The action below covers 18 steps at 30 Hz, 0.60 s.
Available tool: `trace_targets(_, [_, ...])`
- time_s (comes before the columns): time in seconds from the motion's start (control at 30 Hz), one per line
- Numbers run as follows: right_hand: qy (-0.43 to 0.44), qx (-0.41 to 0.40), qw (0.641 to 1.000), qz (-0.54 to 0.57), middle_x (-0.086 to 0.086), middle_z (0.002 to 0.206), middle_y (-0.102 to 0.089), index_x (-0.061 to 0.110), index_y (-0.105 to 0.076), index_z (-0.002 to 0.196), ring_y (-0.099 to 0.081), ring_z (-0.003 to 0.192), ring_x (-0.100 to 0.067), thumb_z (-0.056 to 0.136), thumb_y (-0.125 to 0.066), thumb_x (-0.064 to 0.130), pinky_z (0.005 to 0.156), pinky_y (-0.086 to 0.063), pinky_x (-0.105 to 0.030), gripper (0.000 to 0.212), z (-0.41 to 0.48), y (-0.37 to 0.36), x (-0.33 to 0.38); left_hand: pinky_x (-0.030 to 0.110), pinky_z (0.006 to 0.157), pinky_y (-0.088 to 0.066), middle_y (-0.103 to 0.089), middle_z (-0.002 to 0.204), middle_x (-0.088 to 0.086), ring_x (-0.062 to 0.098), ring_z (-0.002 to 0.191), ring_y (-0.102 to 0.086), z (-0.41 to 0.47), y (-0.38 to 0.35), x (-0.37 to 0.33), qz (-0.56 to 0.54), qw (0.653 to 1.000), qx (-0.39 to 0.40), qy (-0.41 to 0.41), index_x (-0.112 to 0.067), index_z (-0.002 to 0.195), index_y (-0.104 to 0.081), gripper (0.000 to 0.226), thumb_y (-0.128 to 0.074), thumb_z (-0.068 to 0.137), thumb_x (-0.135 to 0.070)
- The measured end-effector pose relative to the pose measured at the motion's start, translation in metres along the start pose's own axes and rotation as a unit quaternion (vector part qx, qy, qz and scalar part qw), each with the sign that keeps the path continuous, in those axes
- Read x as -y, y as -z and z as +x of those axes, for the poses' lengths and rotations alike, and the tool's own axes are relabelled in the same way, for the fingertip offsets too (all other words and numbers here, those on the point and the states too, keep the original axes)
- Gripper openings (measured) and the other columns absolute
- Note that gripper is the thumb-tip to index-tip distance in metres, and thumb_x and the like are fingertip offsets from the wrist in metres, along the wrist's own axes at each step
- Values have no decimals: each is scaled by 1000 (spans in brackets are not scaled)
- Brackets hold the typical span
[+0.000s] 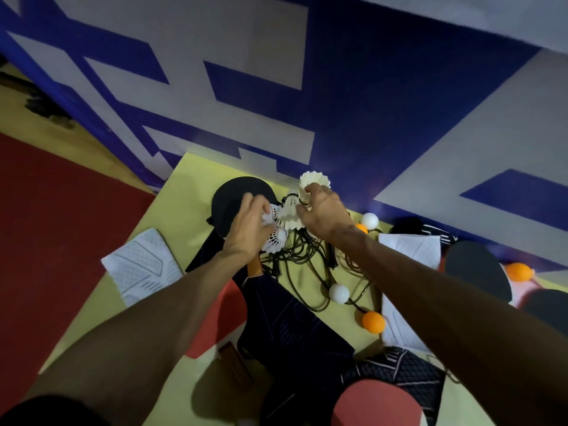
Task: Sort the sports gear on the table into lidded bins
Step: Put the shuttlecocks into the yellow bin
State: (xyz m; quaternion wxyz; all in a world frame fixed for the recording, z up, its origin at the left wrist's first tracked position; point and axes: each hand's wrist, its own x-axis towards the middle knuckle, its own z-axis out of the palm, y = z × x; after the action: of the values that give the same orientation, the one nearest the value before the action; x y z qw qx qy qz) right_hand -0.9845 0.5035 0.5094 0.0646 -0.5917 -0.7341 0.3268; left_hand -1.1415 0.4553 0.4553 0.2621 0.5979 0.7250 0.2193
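Observation:
Sports gear lies jumbled on a yellow table [184, 186]. My left hand [249, 222] grips a bunch of white shuttlecocks [276, 238] over a black paddle [233, 195]. My right hand [322, 210] holds another white feather shuttlecock [313, 181], lifted near the wall; a further shuttlecock [290, 215] sits between the two hands. Below the hands a tangle of black jump rope [307, 259] spreads across the table. White balls [339, 293] and orange balls [373, 322] lie among the rope. No bin is in view.
White shoe soles lie at the left [144, 269] and right [412, 247]. Red paddles [227, 315] and dark fabric [292, 327] cover the near table. More paddles [479, 272] and an orange ball [519, 272] are at the right. A blue-and-white wall [338, 103] backs the table.

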Motion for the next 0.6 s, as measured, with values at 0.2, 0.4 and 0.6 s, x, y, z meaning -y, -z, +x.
trace_targets(0.2, [-19, 38, 998, -38, -16, 141, -41, 7, -35, 141, -42, 129, -29, 94, -55, 23, 104, -36, -34, 54, 12, -14, -9, 28, 87, -51, -33, 123, 1, 16, 93, -52, 17, -7, 4, -8, 1000, 4, 4, -17, 123, -53, 46, -73, 81, -12])
trace_targets(0.4, [-37, 30, 994, -99, -13, 144, -38, 11, -34, 142, -47, 127, -30, 96, -53, 25, 102, -42, -38, 52, 23, -26, -20, 22, 92, -43, -37, 115, 2, 16, 102, -48, 23, -16, 11, -47, 997, -35, 50, -17, 113, -64, 33, -72, 82, -12])
trace_targets(0.6, [-55, -43, 976, -205, -12, 118, -60, 15, -54, 125, -62, 101, -29, 101, -42, 21, 78, -47, -33, 28, 35, -24, -20, 27, 89, -47, -68, 112, 5, 20, 106, -61, 24, -18, 12, -58, 998, -29, 23, -15, 110, -68, 24, -68, 86, -12])
